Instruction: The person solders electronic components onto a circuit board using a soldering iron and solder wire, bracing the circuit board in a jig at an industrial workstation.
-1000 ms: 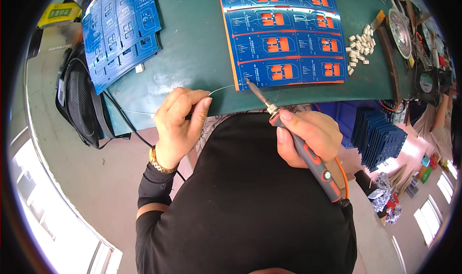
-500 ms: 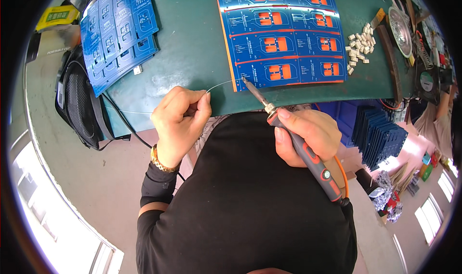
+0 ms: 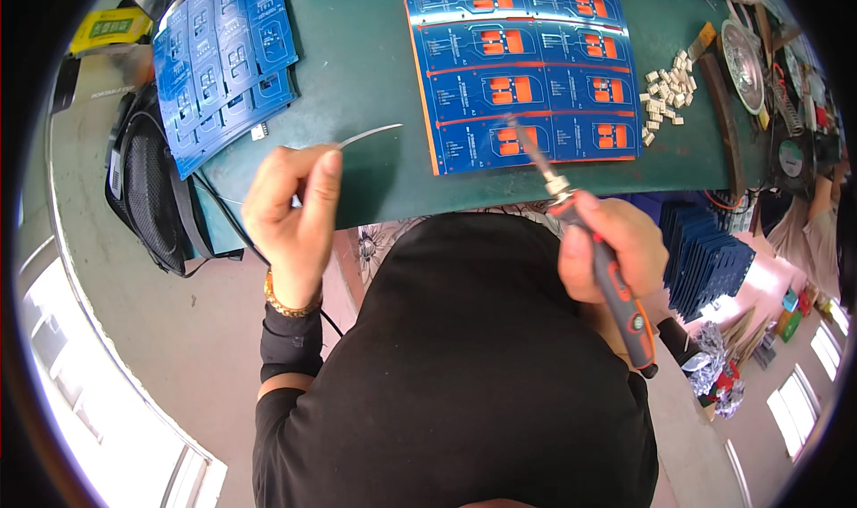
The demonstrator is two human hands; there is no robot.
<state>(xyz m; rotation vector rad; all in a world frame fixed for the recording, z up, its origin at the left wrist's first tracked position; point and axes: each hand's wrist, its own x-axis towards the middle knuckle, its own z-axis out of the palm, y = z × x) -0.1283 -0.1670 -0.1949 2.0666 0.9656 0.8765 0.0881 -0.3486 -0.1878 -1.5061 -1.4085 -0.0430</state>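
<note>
My left hand [image 3: 295, 209] pinches a thin length of solder wire [image 3: 373, 132] between thumb and forefinger. Its free end sticks out to the right over the green mat, apart from the boards. Closed around the handle of a grey and red soldering iron [image 3: 616, 298] is my right hand [image 3: 625, 245]. The iron's tip, smeared by motion, is over the front row of a blue circuit board panel [image 3: 464, 142] with cut-outs showing orange beneath. I cannot tell whether the tip touches the panel.
Stacked blue panels [image 3: 223, 53] lie at the far left beside a black mesh bag [image 3: 147, 178]. Small cream connectors [image 3: 668, 93] are heaped right of the panel, near a dark bar [image 3: 725, 120] and a metal dish [image 3: 743, 66]. More blue boards [image 3: 705, 262] stand below the table's right side.
My left hand has drawn back leftward with the solder wire, away from the panel's edge. The soldering iron has moved right, its tip leaving the panel's front left corner.
</note>
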